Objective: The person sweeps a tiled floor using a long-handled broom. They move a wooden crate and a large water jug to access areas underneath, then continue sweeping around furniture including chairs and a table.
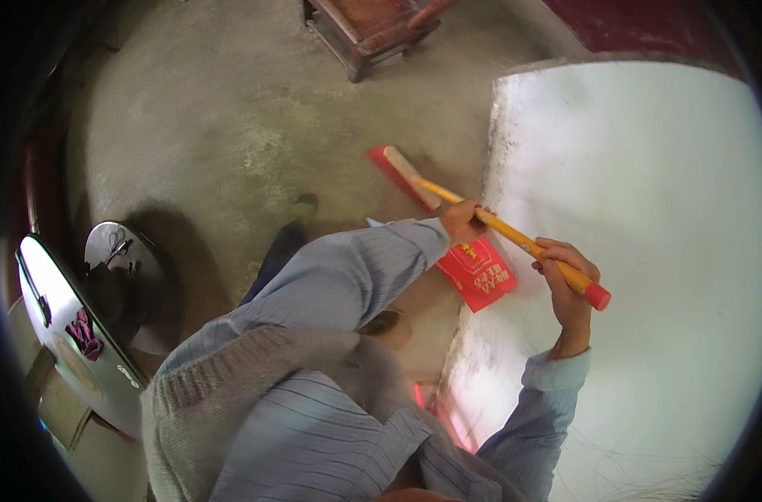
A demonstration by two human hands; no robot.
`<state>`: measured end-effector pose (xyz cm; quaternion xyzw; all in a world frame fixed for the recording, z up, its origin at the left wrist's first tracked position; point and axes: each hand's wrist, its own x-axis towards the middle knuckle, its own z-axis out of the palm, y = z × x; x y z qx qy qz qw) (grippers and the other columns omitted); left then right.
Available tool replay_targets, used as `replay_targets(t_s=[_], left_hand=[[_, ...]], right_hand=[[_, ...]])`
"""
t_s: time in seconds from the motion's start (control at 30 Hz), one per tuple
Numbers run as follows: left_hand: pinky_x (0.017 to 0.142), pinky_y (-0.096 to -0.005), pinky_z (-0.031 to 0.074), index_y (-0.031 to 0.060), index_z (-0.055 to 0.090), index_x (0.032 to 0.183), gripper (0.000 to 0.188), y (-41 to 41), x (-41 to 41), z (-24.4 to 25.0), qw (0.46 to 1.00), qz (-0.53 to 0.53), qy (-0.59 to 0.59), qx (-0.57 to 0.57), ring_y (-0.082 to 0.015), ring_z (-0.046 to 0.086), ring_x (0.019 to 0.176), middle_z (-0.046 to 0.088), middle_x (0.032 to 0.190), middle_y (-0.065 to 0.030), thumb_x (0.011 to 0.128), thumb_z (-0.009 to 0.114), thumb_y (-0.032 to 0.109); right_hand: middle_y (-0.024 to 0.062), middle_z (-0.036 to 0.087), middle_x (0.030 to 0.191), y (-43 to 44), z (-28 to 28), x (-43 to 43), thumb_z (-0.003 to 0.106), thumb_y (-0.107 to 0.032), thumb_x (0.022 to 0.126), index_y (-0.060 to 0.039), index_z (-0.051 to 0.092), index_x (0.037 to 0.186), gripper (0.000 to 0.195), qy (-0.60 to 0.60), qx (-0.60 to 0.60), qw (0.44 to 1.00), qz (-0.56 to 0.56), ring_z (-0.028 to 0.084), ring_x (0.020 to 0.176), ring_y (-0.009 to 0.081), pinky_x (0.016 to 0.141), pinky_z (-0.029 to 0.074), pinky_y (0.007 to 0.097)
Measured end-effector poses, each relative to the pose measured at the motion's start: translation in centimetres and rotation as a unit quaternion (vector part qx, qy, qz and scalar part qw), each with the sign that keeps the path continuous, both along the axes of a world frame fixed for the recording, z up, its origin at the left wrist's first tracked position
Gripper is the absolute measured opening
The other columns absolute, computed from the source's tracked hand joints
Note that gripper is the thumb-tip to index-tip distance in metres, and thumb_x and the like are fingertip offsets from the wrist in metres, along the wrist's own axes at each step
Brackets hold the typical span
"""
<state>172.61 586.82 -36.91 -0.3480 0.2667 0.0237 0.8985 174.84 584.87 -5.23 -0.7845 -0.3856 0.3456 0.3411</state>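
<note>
A broom with a yellow handle [519, 237] slants across the view, and both of my hands are on it. My left hand [462, 221] grips the handle lower down, towards the broom head. Nearer the red-capped top end, my right hand [568, 273] wraps around the handle. The broom head [408, 176] has a pale block and red bristles; it is down at the concrete floor, close to the foot of the wall. Below my left hand a red bag or packet [478, 275] with printed writing shows beside the wall; what supports it is hidden.
A white wall [632, 188] rises on the right. A wooden chair [368, 31] stands ahead on the concrete floor [186, 125]. At left are a round stool [108, 241] with dark items and a pale tabletop [60, 326] bearing a purple cloth [84, 334].
</note>
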Motion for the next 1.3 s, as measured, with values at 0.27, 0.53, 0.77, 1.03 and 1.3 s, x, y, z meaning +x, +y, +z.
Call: replay_targets(t_s=[0.27,0.53,0.77,1.03,1.3], left_hand=[[0.064,-0.0357,0.049,0.0045,0.045,0.085,0.014,9.6,-4.1,10.5,0.958,-0.108,0.124,0.235,-0.0216,0.054,0.07,0.052,0.076,-0.0091,0.086,0.043,0.018],[0.053,-0.0307,0.047,0.0058,0.049,0.08,0.016,11.4,-20.2,3.9,0.658,-0.15,0.138,0.725,-0.0199,0.055,0.06,0.053,0.069,-0.0077,0.083,0.051,0.022],[0.044,-0.0351,0.042,0.0072,0.048,0.071,0.013,10.1,-20.2,-6.7,0.505,-0.197,0.391,0.744,-0.0197,0.053,0.051,0.049,0.058,-0.0048,0.076,0.057,0.015],[0.047,-0.0357,0.04,0.0074,0.057,0.066,0.013,0.4,11.3,-5.5,0.192,0.068,0.454,0.867,-0.0244,0.054,0.053,0.054,0.057,-0.0105,0.063,0.066,0.017],[0.036,-0.0297,0.037,0.0019,0.05,0.07,0.023,2.1,14.9,10.8,0.911,-0.117,0.238,0.317,-0.0175,0.048,0.042,0.051,0.057,-0.0102,0.079,0.048,0.023]], right_hand=[[0.0181,0.06,0.097,-0.1,2.9,-1.4,0.055,-0.015,0.081,0.0009,0.059,0.087,0.018,-0.022,0.027,0.994,-0.1,0.062,0.071,0.0232,0.057,0.049,0.0276],[0.0153,0.059,0.096,0.2,-8.1,-5.6,0.049,-0.019,0.084,0.0037,0.055,0.1,0.028,0.28,0.036,0.94,-0.191,0.061,0.075,0.0198,0.062,0.05,0.027],[0.0094,0.061,0.089,3.6,-13.9,-3.8,0.046,-0.023,0.088,0.0002,0.057,0.101,0.029,0.334,-0.034,0.934,-0.124,0.06,0.071,0.0143,0.062,0.047,0.0237],[0.0112,0.061,0.084,-2.6,-6.3,13.9,0.055,-0.022,0.082,0.0025,0.058,0.098,0.029,0.094,0.0,0.964,-0.249,0.06,0.063,0.017,0.056,0.046,0.0246],[0.0126,0.063,0.079,-7.3,0.6,20.1,0.049,-0.024,0.083,0.0046,0.06,0.09,0.031,0.015,0.067,0.976,-0.207,0.061,0.06,0.0186,0.052,0.046,0.0248]])
